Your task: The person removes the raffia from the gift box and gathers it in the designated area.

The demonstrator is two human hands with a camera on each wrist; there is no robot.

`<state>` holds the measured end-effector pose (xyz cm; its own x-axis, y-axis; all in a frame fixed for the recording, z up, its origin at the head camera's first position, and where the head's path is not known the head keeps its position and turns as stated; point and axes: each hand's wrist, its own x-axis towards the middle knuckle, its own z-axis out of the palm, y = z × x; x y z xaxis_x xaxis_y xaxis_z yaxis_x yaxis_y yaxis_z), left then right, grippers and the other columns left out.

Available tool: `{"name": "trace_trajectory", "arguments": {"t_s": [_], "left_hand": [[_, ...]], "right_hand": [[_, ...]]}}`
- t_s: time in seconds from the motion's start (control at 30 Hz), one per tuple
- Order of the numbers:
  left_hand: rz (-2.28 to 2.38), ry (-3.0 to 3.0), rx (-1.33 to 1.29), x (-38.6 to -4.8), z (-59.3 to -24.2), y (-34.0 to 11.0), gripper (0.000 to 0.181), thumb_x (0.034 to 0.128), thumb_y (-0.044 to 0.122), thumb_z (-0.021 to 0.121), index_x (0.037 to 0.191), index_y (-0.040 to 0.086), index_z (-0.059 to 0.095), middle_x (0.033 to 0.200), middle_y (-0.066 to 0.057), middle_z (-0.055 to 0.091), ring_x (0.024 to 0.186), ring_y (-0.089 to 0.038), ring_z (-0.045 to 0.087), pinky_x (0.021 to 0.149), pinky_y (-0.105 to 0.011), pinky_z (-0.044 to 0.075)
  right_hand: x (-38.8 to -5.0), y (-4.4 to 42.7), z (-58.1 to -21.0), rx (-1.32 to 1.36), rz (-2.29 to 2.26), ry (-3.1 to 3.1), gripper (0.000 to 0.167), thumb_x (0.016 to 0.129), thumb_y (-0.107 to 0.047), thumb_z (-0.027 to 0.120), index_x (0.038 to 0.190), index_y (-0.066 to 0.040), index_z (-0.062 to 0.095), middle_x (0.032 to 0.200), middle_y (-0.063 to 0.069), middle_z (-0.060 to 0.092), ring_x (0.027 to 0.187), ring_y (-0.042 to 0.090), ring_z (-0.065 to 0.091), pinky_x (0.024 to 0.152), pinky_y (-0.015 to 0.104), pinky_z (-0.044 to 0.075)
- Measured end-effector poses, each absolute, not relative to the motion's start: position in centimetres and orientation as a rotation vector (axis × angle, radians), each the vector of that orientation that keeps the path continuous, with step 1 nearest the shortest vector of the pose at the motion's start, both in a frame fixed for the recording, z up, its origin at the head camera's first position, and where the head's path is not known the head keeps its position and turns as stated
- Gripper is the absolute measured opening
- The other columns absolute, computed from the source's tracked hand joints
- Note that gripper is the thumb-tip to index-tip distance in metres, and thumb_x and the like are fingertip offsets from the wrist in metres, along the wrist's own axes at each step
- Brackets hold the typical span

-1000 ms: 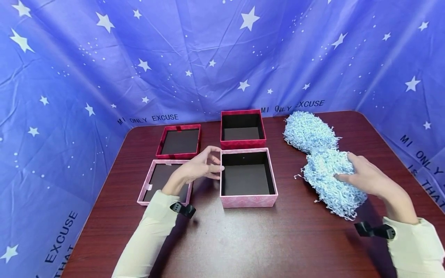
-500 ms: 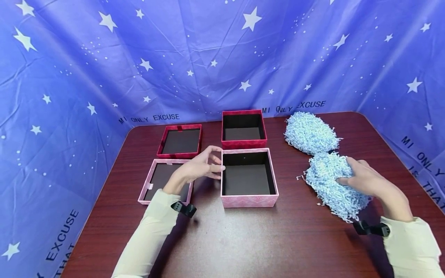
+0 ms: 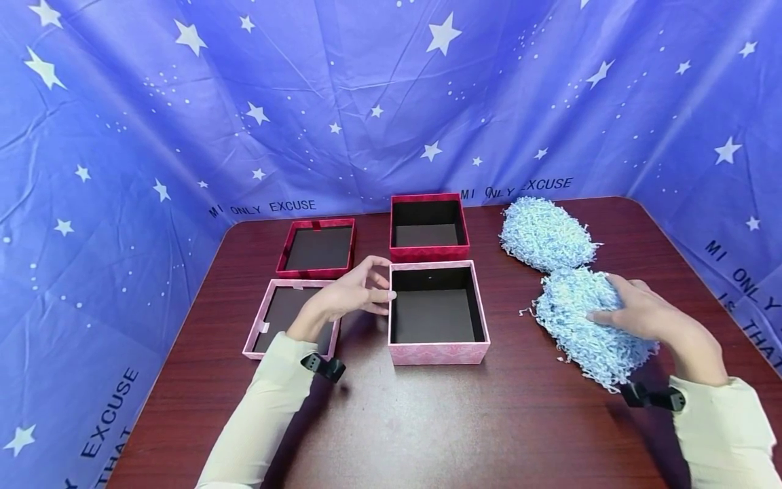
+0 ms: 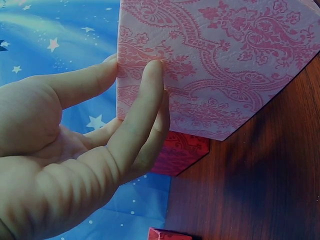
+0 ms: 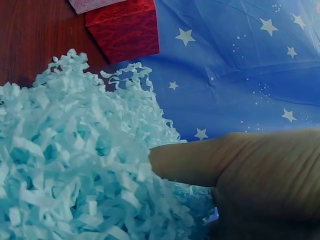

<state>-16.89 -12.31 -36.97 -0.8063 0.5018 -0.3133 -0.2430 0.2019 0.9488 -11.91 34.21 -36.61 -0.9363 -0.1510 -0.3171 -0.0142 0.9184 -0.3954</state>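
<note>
A pink patterned box [image 3: 436, 354] with a dark interior stands uncovered mid-table. My left hand [image 3: 349, 296] pinches its left wall, thumb at the rim and fingers against the outside. In the left wrist view these fingers press the patterned side [image 4: 235, 60]. At the right, my right hand [image 3: 649, 314] grips a clump of light blue shredded paper [image 3: 577, 316] from its right side. The thumb shows against the strands in the right wrist view; the other fingers are mostly hidden. Behind this clump lies a second shredded-paper clump [image 3: 544, 234].
Behind the pink box stands a red box [image 3: 430, 254], also uncovered. On the left lie a red lid [image 3: 313, 275] and a pink lid [image 3: 255, 324], both inside up. A blue starry cloth [image 3: 342, 102] surrounds the dark wood table [image 3: 391, 428].
The right hand has shifted the nearer clump slightly toward me, and it has parted a little from the farther clump. My left hand stays at the pink box.
</note>
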Motion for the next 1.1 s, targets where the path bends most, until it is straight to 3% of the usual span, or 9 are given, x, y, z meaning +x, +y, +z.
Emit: {"name": "trace_trajectory", "arguments": {"t_s": [0.4,0.67,0.83,1.1], "left_hand": [[1.659,1.902,0.244,-16.8,-37.1,-12.2,0.062,0.0887,-0.003,0.061,0.138,0.010,0.027,0.109,-0.017,0.042,0.101,-0.047,0.060,0.087,-0.054,0.052],[1.655,1.905,0.249,-16.9,-37.1,-12.3,0.062,0.0889,-0.003,0.061,0.139,0.010,0.026,0.110,-0.017,0.042,0.101,-0.046,0.060,0.087,-0.054,0.052],[1.652,1.912,0.242,-16.9,-37.1,-12.3,0.062,0.0885,-0.003,0.061,0.139,0.009,0.027,0.110,-0.018,0.042,0.101,-0.046,0.060,0.087,-0.053,0.053],[1.559,2.014,0.289,-16.9,-36.9,-12.2,0.064,0.0878,0.002,0.065,0.139,0.010,0.027,0.113,-0.020,0.045,0.095,-0.038,0.064,0.089,-0.052,0.052]], "right_hand": [[-12.0,34.0,-36.0,-0.082,-0.519,2.747,0.107,0.085,-0.051,0.065,0.144,0.016,0.007,0.136,0.047,0.015,0.124,0.062,0.016,0.096,0.075,0.024],[-12.1,33.4,-34.8,-0.028,-0.467,2.780,0.105,0.089,-0.064,0.049,0.147,0.010,0.004,0.138,0.046,0.011,0.122,0.064,0.018,0.095,0.076,0.025],[-12.4,32.4,-33.8,0.003,-0.503,2.845,0.099,0.092,-0.063,0.041,0.149,0.005,0.000,0.140,0.046,0.008,0.123,0.066,0.017,0.096,0.076,0.021],[-13.3,29.9,-32.4,0.027,-0.576,3.043,0.091,0.093,-0.061,0.042,0.151,0.001,0.008,0.143,0.043,0.014,0.123,0.063,0.020,0.093,0.076,0.023]]}}
